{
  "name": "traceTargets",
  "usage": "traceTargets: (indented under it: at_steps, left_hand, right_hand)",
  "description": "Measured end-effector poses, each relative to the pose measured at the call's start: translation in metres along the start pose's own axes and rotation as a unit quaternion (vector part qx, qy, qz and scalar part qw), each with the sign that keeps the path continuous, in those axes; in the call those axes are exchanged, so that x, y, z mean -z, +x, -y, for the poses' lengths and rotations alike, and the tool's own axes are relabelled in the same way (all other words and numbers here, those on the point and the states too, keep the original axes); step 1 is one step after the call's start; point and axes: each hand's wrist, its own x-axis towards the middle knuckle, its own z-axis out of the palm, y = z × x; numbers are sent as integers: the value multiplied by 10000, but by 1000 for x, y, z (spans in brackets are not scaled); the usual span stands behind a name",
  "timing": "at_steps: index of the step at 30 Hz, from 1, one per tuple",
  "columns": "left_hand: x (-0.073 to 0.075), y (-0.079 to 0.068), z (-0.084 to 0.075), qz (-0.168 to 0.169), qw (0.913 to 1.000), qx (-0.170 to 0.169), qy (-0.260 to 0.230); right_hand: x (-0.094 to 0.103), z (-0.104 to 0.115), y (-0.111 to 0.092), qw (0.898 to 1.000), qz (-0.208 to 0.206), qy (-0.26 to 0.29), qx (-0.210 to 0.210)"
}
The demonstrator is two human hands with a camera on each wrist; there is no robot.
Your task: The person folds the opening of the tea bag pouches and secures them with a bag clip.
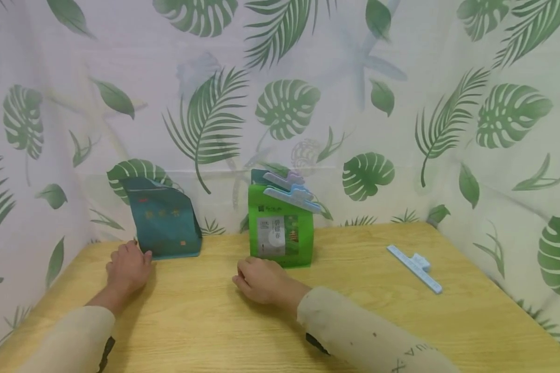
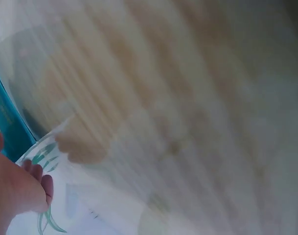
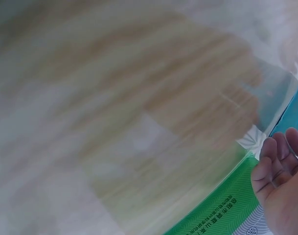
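My left hand (image 1: 128,269) rests on the table by the lower left corner of a teal pouch (image 1: 168,223), fingers loosely bent and holding nothing. The pouch stands upright with its top slanting and no clip on it. In front of a green pouch (image 1: 303,238) lies my right hand (image 1: 263,280), its fingers (image 3: 268,169) loosely curled around nothing. A light blue sealing clip (image 1: 291,198) sits across the green pouch's top. Behind it, another teal pouch (image 1: 260,176), mostly hidden, carries a purple clip (image 1: 284,181).
A loose light blue clip (image 1: 414,268) lies on the right part of the wooden table (image 1: 205,321). A white curtain with green leaf prints (image 1: 326,62) hangs behind the table and along both sides.
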Motion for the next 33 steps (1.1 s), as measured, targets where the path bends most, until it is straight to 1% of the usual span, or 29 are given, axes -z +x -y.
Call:
traceTargets:
  at_steps: [2, 4, 7, 9, 11, 14, 21, 26, 33]
  left_hand:
    - [1, 1, 1, 92, 9998, -75, -151]
    - [0, 2, 2, 20, 9995, -169, -274]
    - [-3, 3, 5, -310, 9979, -403, -390]
    - [-3, 3, 4, -462, 9966, -556, -399]
    - [-2, 3, 1, -542, 9956, -660, -375]
    - [0, 2, -3, -402, 9962, -727, -246]
    - [0, -2, -3, -352, 9958, -849, 40]
    - [0, -6, 1, -316, 9948, -970, 37]
    - [2, -13, 6, -452, 9897, -1356, -76]
  right_hand:
    - [1, 0, 0, 10000, 47, 24, -49]
    - [1, -1, 0, 9999, 93, 29, -82]
    - [0, -1, -1, 9999, 140, 3, -96]
    - [0, -1, -1, 9999, 125, -43, -77]
    - [0, -2, -1, 9999, 105, -68, -67]
    - [0, -2, 0, 9999, 119, -63, -83]
    - [0, 1, 3, 9998, 79, -42, -190]
    - [-1, 4, 6, 9995, 135, 67, -277]
    - [1, 13, 12, 9991, 246, 218, -269]
